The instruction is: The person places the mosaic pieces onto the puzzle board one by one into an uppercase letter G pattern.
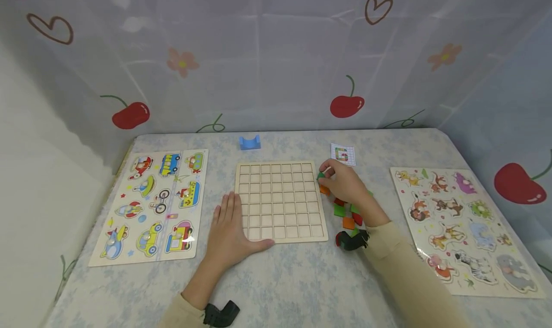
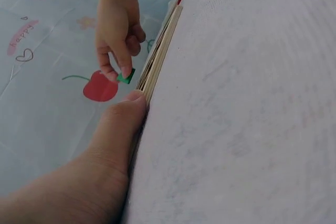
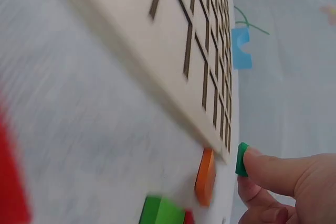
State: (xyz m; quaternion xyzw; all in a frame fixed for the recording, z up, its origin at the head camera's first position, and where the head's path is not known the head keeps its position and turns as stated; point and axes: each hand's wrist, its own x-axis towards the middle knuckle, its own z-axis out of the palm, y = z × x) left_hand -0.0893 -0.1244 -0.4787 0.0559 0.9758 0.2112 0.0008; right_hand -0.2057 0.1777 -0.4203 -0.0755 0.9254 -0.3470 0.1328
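Right hand [image 1: 345,184] pinches 1 small green tile [image 1: 320,175] between thumb and fingertips, just off the wooden grid board [image 1: 280,201] at its 2 o'clock corner. Left hand [image 1: 230,227] lies flat, fingers straight, against the board's 8 o'clock edge. Loose coloured tiles [image 1: 345,213] sit at the board's 4 o'clock.

To my left lies a flat wooden vehicle puzzle board [image 1: 151,205], to my right a wooden animal puzzle board [image 1: 463,229]. A small blue arched block [image 1: 249,142] and a white pattern card [image 1: 343,154] sit farther back on the pale patterned surface [image 1: 293,280].
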